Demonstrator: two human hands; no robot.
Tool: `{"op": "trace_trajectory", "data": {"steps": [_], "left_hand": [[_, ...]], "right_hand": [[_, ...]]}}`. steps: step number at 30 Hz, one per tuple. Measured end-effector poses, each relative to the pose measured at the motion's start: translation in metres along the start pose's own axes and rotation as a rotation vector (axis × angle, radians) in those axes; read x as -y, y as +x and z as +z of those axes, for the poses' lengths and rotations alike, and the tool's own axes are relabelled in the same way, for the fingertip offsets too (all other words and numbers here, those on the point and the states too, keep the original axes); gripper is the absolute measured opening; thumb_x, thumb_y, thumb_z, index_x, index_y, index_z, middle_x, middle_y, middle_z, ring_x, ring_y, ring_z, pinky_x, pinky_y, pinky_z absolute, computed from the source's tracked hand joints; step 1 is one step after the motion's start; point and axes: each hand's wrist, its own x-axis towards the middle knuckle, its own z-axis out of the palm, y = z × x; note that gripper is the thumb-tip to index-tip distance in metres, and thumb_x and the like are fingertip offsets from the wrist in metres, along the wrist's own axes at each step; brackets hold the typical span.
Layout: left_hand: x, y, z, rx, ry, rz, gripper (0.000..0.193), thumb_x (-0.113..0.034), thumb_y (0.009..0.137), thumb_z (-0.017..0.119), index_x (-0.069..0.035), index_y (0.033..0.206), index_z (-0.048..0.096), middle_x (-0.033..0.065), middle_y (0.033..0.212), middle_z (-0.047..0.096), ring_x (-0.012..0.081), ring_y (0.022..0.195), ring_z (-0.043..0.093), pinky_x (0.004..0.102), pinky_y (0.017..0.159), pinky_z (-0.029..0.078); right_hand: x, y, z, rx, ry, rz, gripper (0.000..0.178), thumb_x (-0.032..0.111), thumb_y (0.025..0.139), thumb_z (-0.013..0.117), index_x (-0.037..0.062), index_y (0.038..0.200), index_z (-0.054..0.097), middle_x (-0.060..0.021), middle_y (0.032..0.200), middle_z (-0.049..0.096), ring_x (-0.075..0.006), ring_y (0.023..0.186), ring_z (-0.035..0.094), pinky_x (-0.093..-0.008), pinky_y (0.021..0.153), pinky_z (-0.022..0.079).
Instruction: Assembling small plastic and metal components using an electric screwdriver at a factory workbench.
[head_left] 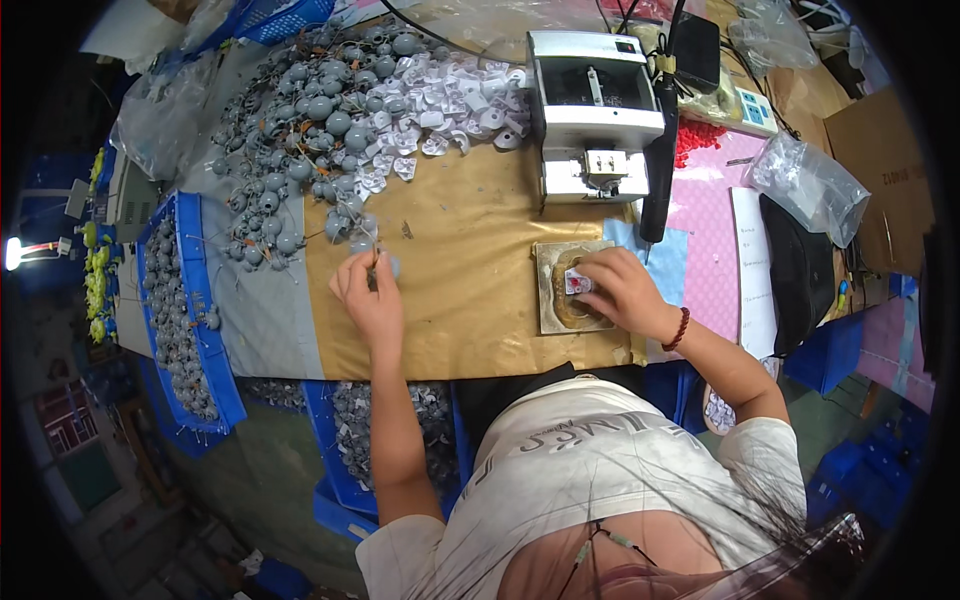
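Note:
My left hand [372,296] is closed in a pinch over the brown work mat, at the near edge of the pile of grey balls. A grey ball part [394,267] shows beside its fingertips, with a dark, thin bit between the fingers. My right hand [622,292] grips a small white plastic piece [574,283] with a red spot. That piece is over a square block [546,318] with a round, brownish hollow, and the fingers hide part of both.
White plastic pieces [450,105] lie heaped beside grey wired balls [290,115]. A white-and-black machine [597,125] stands behind the block, with a black electric screwdriver [657,170] hanging next to it. Blue bins [215,340] of grey balls sit at left. Red bits [695,140] lie right of the machine.

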Motion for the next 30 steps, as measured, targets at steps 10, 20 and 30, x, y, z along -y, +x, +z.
{"op": "trace_trajectory", "data": {"steps": [10, 20, 30], "left_hand": [[-0.021, 0.016, -0.002, 0.096, -0.323, -0.118, 0.009, -0.006, 0.094, 0.058, 0.0, 0.089, 0.06, 0.0123, 0.088, 0.066, 0.0265, 0.082, 0.062, 0.0377, 0.078, 0.048], [-0.11, 0.016, -0.037, 0.123, -0.295, 0.388, 0.007, 0.003, 0.085, 0.059, -0.001, 0.081, 0.055, 0.0126, 0.081, 0.059, 0.0284, 0.073, 0.056, 0.0356, 0.07, 0.046], [-0.104, -0.011, -0.018, 0.792, -0.695, 0.254, 0.009, 0.001, 0.08, 0.065, -0.001, 0.081, 0.056, 0.0118, 0.076, 0.058, 0.032, 0.072, 0.057, 0.039, 0.069, 0.049]], "right_hand": [[0.018, 0.028, -0.025, -0.168, 0.195, 0.063, 0.028, 0.005, 0.086, 0.072, 0.0019, 0.112, 0.064, -0.0155, 0.109, 0.064, -0.0332, 0.098, 0.062, -0.0392, 0.084, 0.052], [0.031, 0.049, -0.033, -0.26, 0.181, -0.116, 0.027, -0.002, 0.081, 0.072, 0.0011, 0.107, 0.066, -0.0139, 0.104, 0.065, -0.0303, 0.091, 0.062, -0.0372, 0.077, 0.051], [0.047, 0.064, -0.03, -0.272, 0.252, -0.138, 0.027, -0.003, 0.079, 0.072, 0.002, 0.104, 0.067, -0.013, 0.103, 0.065, -0.03, 0.087, 0.062, -0.0382, 0.074, 0.049]]}}
